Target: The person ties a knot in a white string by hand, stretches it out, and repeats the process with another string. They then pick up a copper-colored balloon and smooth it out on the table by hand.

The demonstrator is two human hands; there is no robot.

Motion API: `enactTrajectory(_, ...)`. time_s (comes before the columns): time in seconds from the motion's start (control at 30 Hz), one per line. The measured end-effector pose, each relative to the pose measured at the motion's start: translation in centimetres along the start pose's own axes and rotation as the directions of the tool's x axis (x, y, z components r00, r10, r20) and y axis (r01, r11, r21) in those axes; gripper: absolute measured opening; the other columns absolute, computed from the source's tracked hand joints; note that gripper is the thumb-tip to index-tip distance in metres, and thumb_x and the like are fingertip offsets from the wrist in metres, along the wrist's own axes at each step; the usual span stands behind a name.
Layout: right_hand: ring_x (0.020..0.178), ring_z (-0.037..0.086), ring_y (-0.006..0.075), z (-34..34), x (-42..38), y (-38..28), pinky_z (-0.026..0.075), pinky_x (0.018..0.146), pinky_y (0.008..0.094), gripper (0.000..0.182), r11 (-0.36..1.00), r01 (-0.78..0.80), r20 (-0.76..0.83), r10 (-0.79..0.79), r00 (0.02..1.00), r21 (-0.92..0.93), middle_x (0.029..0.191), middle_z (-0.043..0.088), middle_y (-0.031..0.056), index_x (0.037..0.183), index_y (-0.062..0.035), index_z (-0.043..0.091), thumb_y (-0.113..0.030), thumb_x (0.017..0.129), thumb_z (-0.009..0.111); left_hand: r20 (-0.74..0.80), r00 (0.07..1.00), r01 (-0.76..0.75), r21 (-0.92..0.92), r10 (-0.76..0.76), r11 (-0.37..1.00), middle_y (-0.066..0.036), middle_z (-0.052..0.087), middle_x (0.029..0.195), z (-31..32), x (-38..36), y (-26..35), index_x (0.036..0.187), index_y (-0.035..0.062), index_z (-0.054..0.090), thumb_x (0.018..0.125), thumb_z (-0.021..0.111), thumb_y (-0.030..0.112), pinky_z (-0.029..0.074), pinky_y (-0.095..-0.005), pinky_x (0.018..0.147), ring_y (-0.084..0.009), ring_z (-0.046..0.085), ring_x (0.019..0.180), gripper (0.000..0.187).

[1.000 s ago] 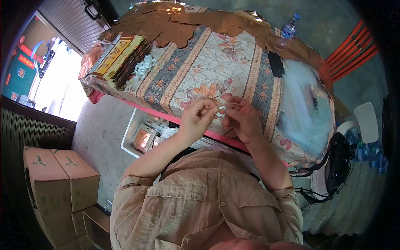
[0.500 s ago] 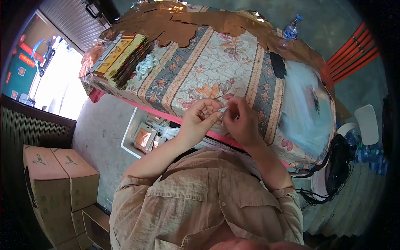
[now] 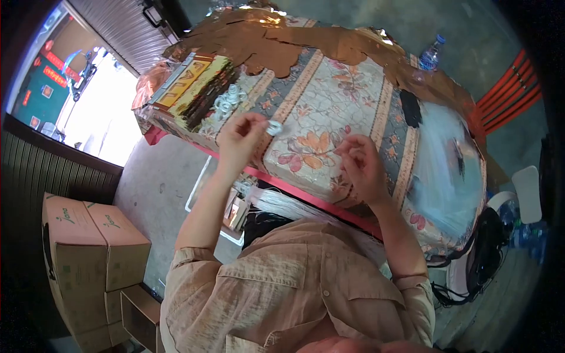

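A white tray [image 3: 198, 185] by the flowered table's [image 3: 318, 112] near edge holds flat pieces [image 3: 235, 214]; the left hand [image 3: 237, 144] pinches a small white cord loop [image 3: 275, 127] above the table, jutting rightward from the grip, its long axis unclear; the right hand [image 3: 365, 167] is loosely curled, partly open.

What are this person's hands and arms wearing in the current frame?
The left hand and right hand are bare, with no gloves or watch visible. The left sleeve and right sleeve are tan, wrinkled cloth ending near the elbows, matching the buttoned shirt.
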State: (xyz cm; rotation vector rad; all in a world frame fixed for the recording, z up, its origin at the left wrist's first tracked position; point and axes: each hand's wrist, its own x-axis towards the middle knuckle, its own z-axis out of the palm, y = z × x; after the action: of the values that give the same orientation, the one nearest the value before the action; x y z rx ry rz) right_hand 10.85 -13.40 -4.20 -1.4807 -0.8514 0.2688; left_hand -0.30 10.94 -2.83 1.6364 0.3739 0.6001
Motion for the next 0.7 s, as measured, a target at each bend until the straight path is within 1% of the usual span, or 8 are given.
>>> enactTrajectory(0.07, 0.066, 0.054, 0.0073, -0.7, -0.2, 1.0, 0.046, 0.058, 0.0205, 0.024, 0.987, -0.079, 0.043, 0.086, 0.995, -0.141, 0.093, 0.053, 0.0047, 0.109, -0.0018, 0.042, 0.001, 0.085, 0.048, -0.132, 0.982, -0.103, 0.246, 0.138, 0.964, 0.002, 0.058, 0.076, -2.9, 1.6, -0.1, 0.088, 0.0021, 0.059, 0.084, 0.06, 0.01, 0.04, -0.018, 0.057, -0.0047, 0.05, 0.065, 0.009)
enactTrajectory(0.17, 0.065, 0.052, 0.0063, -0.3, -0.1, 0.0, 0.043, 0.055, 0.0194, 0.018, 0.978, 0.015, 0.023, -0.011, 1.0, -0.207, 0.088, 0.055, 0.0031, 0.101, -0.002, 0.048, 0.001, 0.083, 0.05, -0.216, 0.947, -0.159, 0.332, 0.238, 0.93, 0.001, 0.058, 0.075, -6.6, 3.5, -1.1, 0.09, 0.0009, 0.061, 0.084, 0.06, 0.013, 0.041, -0.019, 0.06, -0.0051, 0.05, 0.066, 0.013)
enactTrajectory(0.27, 0.065, 0.052, 0.0061, 0.1, -0.2, -0.3, 0.042, 0.054, 0.0193, 0.016, 0.947, 0.109, 0.035, -0.103, 0.994, -0.303, 0.085, 0.056, 0.0023, 0.097, -0.0029, 0.052, 0.001, 0.082, 0.052, -0.3, 0.929, 0.009, 0.603, 0.215, 0.798, -0.004, 0.06, 0.076, -8.1, 3.9, -1.0, 0.093, -0.0005, 0.061, 0.084, 0.059, 0.016, 0.044, -0.022, 0.063, -0.009, 0.055, 0.068, 0.019)
enactTrajectory(0.33, 0.065, 0.051, 0.0061, 0.2, -0.3, -0.3, 0.041, 0.054, 0.0194, 0.015, 0.94, 0.135, 0.037, -0.13, 0.991, -0.314, 0.083, 0.056, 0.002, 0.095, -0.0034, 0.053, 0.001, 0.081, 0.053, -0.12, 0.889, -0.122, 0.867, 0.441, 0.483, -0.011, 0.061, 0.079, -8.9, 3.8, -2.1, 0.095, -0.0007, 0.061, 0.084, 0.058, 0.018, 0.046, -0.0245, 0.064, -0.0141, 0.059, 0.072, 0.022)
enactTrajectory(0.47, 0.065, 0.052, 0.0092, 0.0, -0.4, -0.4, 0.042, 0.055, 0.0209, 0.017, 0.931, 0.12, 0.071, -0.102, 0.992, -0.344, 0.084, 0.055, 0.0036, 0.095, -0.0038, 0.053, 0.001, 0.08, 0.054, -0.262, 0.863, -0.057, 0.799, 0.431, 0.599, -0.014, 0.061, 0.082, -9.0, 1.1, -0.5, 0.094, -0.0004, 0.061, 0.084, 0.057, 0.016, 0.047, -0.027, 0.065, -0.0184, 0.061, 0.076, 0.02)
enactTrajectory(0.6, 0.063, 0.051, 0.0117, 0.1, -0.5, -0.1, 0.042, 0.054, 0.0227, 0.018, 0.905, 0.158, 0.1, -0.129, 0.987, -0.395, 0.085, 0.054, 0.005, 0.095, -0.0032, 0.054, 0.001, 0.078, 0.055, -0.281, 0.922, 0.035, 0.744, 0.265, 0.667, -0.007, 0.059, 0.08, -9.3, -2.8, -1.0, 0.092, -0.0017, 0.06, 0.086, 0.055, 0.013, 0.044, -0.0237, 0.061, -0.0114, 0.054, 0.07, 0.017)
enactTrajectory(0.67, 0.063, 0.051, 0.0116, 0.3, -0.6, -0.2, 0.042, 0.054, 0.023, 0.018, 0.9, 0.141, 0.11, -0.105, 0.988, -0.412, 0.085, 0.054, 0.0051, 0.095, -0.003, 0.054, 0.002, 0.077, 0.055, 0.005, 0.986, 0.151, 0.415, -0.168, 0.897, -0.01, 0.06, 0.078, -9.0, -5.0, -2.6, 0.089, -0.0001, 0.061, 0.084, 0.055, 0.012, 0.045, -0.0274, 0.06, -0.0182, 0.057, 0.068, 0.014)
enactTrajectory(0.7, 0.063, 0.05, 0.0116, 0.2, -0.5, -0.3, 0.042, 0.054, 0.0233, 0.018, 0.891, 0.151, 0.124, -0.107, 0.986, -0.428, 0.086, 0.054, 0.0051, 0.095, -0.0029, 0.054, 0.002, 0.077, 0.056, 0.119, 0.965, 0.162, 0.433, -0.235, 0.887, -0.01, 0.06, 0.079, -8.3, -6.1, -4.1, 0.089, 0.0, 0.061, 0.083, 0.056, 0.012, 0.045, -0.0278, 0.062, -0.0184, 0.058, 0.07, 0.014)
